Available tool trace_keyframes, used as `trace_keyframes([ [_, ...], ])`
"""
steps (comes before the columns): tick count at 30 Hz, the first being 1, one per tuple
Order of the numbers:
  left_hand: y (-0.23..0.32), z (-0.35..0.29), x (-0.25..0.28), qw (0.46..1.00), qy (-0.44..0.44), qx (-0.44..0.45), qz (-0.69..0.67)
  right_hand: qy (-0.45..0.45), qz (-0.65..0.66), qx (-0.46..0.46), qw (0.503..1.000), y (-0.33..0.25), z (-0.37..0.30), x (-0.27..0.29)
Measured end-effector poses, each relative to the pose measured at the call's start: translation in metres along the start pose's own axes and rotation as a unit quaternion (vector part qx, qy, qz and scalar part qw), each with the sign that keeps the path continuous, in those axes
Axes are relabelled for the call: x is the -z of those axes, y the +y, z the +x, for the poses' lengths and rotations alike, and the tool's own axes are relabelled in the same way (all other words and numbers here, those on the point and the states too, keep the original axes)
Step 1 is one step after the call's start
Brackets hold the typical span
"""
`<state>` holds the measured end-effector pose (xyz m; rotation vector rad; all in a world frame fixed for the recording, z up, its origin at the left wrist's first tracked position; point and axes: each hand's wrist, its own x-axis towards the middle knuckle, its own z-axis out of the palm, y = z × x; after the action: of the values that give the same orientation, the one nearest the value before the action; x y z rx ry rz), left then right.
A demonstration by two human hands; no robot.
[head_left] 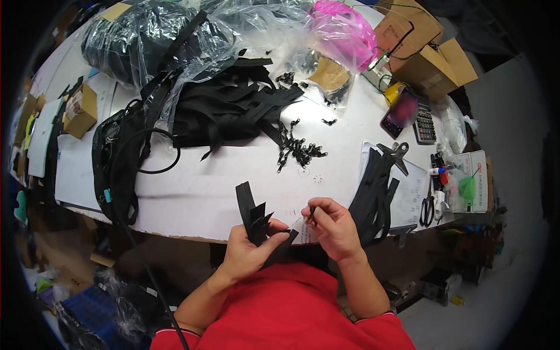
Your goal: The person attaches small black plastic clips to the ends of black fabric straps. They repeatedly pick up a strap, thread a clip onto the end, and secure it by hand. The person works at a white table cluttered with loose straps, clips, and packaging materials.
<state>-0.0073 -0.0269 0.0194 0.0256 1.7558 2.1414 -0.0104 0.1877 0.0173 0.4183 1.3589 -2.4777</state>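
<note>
Near the table's front edge, my left hand (251,248) is closed around several black zipper tapes (245,201), folded and fanned upward. One black tape end sticks out beside its thumb, toward the other hand. My right hand (335,230) is a short way to the right, thumb and fingers pinched on a small dark piece that looks like a zipper slider (310,214). The two hands are apart. Farther out on the white table lies a loose heap of black zipper sliders (300,153). Left of it spreads a big pile of black zipper tapes (227,108).
More black tapes (373,192) lie over papers by a metal clip (396,156) on the right. Beyond are scissors (427,210), a phone (400,114), a calculator (425,123) and cardboard boxes (434,70). A black mesh bag (119,157) with a looped cable is at left.
</note>
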Motion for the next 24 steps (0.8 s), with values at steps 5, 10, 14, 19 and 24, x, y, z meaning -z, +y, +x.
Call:
trace_keyframes([
  [5,0.000,-0.001,-0.006,1.000,0.000,-0.027,0.008,-0.043,-0.172,0.126,0.976,0.004,-0.018,-0.012],
  [10,0.006,-0.004,-0.012,1.000,-0.002,-0.019,-0.015,-0.065,-0.350,0.300,0.885,-0.005,-0.016,-0.018],
  [14,0.004,-0.003,-0.013,0.999,-0.016,-0.034,-0.002,-0.073,-0.392,0.335,0.854,-0.007,-0.016,-0.016],
  [19,0.004,-0.003,-0.015,0.999,-0.016,-0.039,0.008,-0.068,-0.378,0.318,0.867,-0.005,-0.017,-0.015],
  [24,0.002,-0.003,-0.016,0.999,-0.007,-0.044,-0.005,-0.079,-0.414,0.335,0.843,-0.008,-0.017,-0.016],
])
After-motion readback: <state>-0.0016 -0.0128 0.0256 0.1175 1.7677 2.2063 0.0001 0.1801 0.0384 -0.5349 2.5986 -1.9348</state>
